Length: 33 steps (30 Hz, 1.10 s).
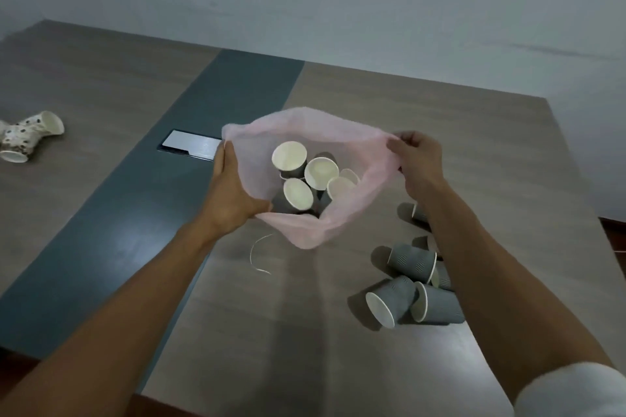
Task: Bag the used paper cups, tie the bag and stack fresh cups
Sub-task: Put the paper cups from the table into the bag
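Note:
A thin pink plastic bag (pixel 305 230) is held with its mouth wide apart over the middle of the table. Inside it lie several grey paper cups (pixel 306 176) with cream insides. My left hand (pixel 230 189) grips the bag's left rim. At the right rim, my right hand (pixel 418 161) pinches the plastic. Several more grey cups (pixel 411 284) lie tipped over on the table under my right forearm. A white twist tie (pixel 257 254) curls on the table just below the bag.
White cups with dark spots (pixel 25 135) lie on their sides at the far left of the wooden table (pixel 101 105). A dark blue strip (pixel 142 200) runs down the table with a metal cable hatch (pixel 191 144) in it. A wall stands behind the table.

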Available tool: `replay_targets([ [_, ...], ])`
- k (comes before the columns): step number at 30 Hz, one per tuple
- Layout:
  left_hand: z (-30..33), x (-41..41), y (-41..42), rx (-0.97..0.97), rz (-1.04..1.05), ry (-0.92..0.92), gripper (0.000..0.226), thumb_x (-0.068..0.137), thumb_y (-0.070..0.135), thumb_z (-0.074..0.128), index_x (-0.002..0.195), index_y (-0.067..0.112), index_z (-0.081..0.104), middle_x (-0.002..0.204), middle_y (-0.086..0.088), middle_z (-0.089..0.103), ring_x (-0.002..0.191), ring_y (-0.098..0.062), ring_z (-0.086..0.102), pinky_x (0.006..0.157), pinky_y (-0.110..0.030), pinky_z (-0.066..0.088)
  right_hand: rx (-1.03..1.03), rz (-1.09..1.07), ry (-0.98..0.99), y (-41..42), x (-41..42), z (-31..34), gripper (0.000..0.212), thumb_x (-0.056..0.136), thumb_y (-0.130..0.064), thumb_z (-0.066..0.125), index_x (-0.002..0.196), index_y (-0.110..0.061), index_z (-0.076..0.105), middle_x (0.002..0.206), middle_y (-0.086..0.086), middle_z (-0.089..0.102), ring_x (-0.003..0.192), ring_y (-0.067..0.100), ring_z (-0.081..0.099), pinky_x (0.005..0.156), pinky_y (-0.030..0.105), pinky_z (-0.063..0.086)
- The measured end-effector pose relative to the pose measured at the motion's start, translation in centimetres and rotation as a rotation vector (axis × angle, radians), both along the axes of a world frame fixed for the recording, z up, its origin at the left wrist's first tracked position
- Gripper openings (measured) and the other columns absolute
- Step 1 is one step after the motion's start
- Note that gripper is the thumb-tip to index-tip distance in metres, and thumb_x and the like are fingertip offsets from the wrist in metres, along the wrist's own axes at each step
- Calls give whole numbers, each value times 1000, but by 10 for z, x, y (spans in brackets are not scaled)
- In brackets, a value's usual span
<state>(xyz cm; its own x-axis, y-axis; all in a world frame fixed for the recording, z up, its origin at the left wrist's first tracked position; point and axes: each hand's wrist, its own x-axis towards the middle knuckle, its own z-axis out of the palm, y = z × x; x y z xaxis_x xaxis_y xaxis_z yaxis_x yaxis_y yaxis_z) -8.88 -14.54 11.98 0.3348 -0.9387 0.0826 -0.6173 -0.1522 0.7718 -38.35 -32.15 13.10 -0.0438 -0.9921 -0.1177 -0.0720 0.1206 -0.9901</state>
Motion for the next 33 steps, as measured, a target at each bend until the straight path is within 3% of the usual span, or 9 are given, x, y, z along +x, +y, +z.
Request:
replay_targets([
  [3, -2, -4, -6, 0, 6, 28, 145, 48, 23, 96, 161, 24, 4, 162, 12, 10, 147, -16, 24, 94, -40, 59, 14, 25, 57, -3, -5, -8, 7, 85, 2, 67, 88, -3, 71, 80, 14, 68, 67, 22, 64, 58, 30, 55],
  [6, -6, -12, -3, 68, -4, 47, 150, 50, 21, 97, 162, 25, -3, 162, 21, 0, 146, -17, 24, 72, -34, 62, 114, 35, 186, 8, -12, -28, 19, 84, 8, 61, 76, -8, 68, 77, 15, 67, 64, 23, 63, 56, 31, 54],
  [10, 1, -8, -10, 52, 7, -19, 149, 56, 13, 96, 163, 25, -8, 166, 21, -8, 154, -20, 16, 104, -49, 52, 15, 28, 186, 1, -18, -24, 20, 84, 4, 63, 79, -13, 70, 76, 11, 69, 65, 24, 63, 60, 34, 53],
  [14, 5, -17, -12, 120, -61, -15, 154, 54, 18, 95, 162, 31, -15, 164, 26, -13, 154, -16, 14, 102, -46, 52, 60, 97, 187, -2, -25, -26, 9, 87, 2, 65, 93, -3, 69, 83, 15, 69, 71, 26, 66, 64, 38, 59],
  [17, -9, -37, -7, 216, -150, -46, 153, 61, 14, 94, 160, 30, -21, 163, 27, -24, 155, -17, 11, 99, -46, 54, 201, 176, 184, 6, -41, -47, 7, 90, -4, 68, 97, -5, 67, 91, 18, 71, 68, 22, 68, 54, 29, 57],
  [21, -21, -48, -1, 221, -147, -122, 147, 65, 29, 94, 161, 31, -17, 165, 26, -19, 157, -21, 13, 117, -47, 37, 121, -59, 579, -9, -75, -71, 30, 92, -19, 58, 118, -7, 69, 118, 16, 70, 107, 33, 65, 92, 39, 53],
  [24, -25, -57, -4, 220, -114, -201, 133, 74, 36, 88, 163, 30, -10, 167, 24, -14, 156, -24, 20, 116, -51, 38, 238, -168, 825, -22, -105, -91, 36, 93, -23, 54, 121, -1, 63, 128, 22, 62, 119, 41, 56, 100, 43, 47],
  [28, -26, -62, -5, 208, -11, -422, 97, 88, 52, 71, 161, 33, 10, 169, 24, 0, 136, -31, 50, 94, -54, 51, 459, -143, 1059, -30, -121, -109, 30, 95, -22, 54, 123, -11, 58, 127, 16, 61, 126, 35, 45, 103, 44, 31],
  [33, -24, -61, -14, 60, 133, -465, 48, 101, 39, 57, 142, 15, 56, 151, -4, 52, 109, -37, 65, 90, -51, 56, 481, -215, 868, -43, -123, -118, 26, 92, -19, 60, 117, -9, 64, 119, 15, 66, 117, 36, 59, 106, 44, 35],
])
